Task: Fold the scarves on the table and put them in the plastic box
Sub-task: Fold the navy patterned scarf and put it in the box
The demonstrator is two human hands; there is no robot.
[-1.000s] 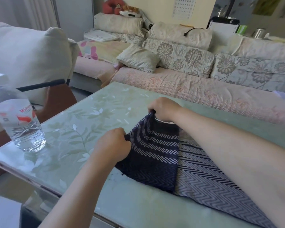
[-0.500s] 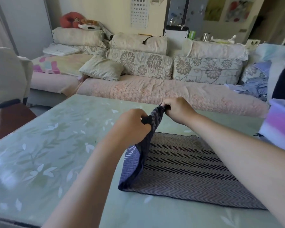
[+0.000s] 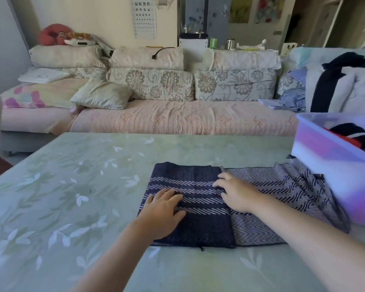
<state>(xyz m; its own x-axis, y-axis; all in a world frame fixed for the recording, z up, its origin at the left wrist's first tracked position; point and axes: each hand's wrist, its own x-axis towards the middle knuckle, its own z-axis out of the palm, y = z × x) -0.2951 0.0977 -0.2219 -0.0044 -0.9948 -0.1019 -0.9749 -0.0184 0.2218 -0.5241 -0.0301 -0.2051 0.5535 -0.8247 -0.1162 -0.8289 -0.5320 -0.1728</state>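
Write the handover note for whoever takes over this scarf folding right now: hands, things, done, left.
Left hand: open, flat on the scarf's dark folded-over panel.
Right hand: open, fingers resting at that panel's right edge.
Scarf: on the table, left end folded over, right end rumpled against the plastic box.
The plastic box stands at the right, with dark and red cloth already inside.
Done: one fold laid flat.
Left: fold the rest of the scarf and put it in the box.
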